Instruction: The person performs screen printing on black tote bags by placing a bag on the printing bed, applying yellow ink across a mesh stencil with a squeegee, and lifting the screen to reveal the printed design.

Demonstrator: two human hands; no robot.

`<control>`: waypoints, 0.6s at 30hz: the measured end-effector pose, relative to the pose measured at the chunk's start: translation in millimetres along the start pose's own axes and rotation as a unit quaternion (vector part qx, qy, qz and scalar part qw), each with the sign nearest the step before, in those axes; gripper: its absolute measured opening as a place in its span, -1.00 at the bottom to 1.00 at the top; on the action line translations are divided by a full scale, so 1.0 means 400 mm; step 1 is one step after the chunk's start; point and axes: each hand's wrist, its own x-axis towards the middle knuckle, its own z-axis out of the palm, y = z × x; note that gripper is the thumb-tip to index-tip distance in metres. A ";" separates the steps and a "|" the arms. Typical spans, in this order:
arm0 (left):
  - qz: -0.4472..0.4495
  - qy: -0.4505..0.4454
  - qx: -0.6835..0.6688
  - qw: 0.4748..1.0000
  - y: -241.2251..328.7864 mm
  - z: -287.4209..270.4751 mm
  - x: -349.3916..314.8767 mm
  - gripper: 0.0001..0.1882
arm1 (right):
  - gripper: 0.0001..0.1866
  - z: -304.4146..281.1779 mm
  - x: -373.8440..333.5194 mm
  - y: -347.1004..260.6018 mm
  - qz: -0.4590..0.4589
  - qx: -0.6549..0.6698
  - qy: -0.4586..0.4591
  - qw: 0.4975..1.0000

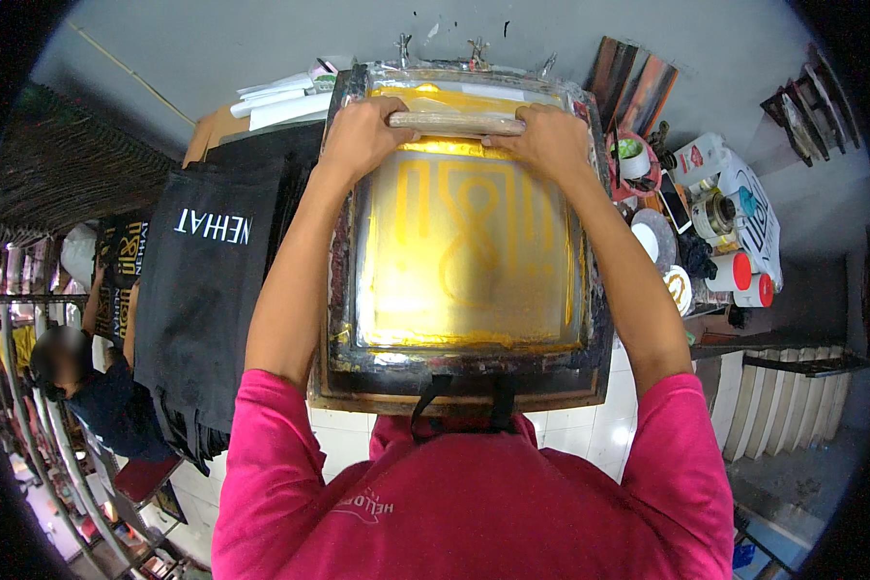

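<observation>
Squeegee (457, 124) lies near the far edge of the screen (474, 359), my left grip (365, 135) and right grip (548, 140) closed round its two ends. Yellow ink (445, 148) already coats the mesh, and a pattern shows through it; more ink sits by the squeegee. I judge the work partway along, with squeegee and screen not yet parted; what lies beneath I cannot tell. Its long axis runs left to right, about parallel to the far edge; its working edge is hidden.
</observation>
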 end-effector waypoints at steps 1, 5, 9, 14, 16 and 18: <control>0.014 0.016 -0.006 1.000 -0.003 0.009 -0.013 -0.60 | -0.28 -0.021 -0.015 -0.011 0.007 0.008 -0.015 1.000; 0.038 0.044 -0.009 0.998 0.005 0.016 -0.094 -0.62 | -0.29 -0.012 -0.086 -0.021 -0.011 0.030 0.018 0.999; 0.076 0.070 -0.027 0.994 0.003 0.028 -0.170 -0.63 | -0.31 -0.026 -0.159 -0.048 -0.015 0.025 0.025 0.999; 0.071 0.060 -0.018 0.995 0.021 0.028 -0.267 -0.65 | -0.35 -0.048 -0.254 -0.077 -0.022 0.044 0.046 0.998; 0.062 0.043 -0.012 0.997 0.033 0.022 -0.321 -0.66 | -0.39 -0.071 -0.301 -0.095 -0.016 0.055 0.020 0.998; 0.063 0.022 -0.009 0.998 0.056 0.015 -0.380 -0.67 | -0.45 -0.084 -0.364 -0.107 -0.010 0.060 0.010 0.998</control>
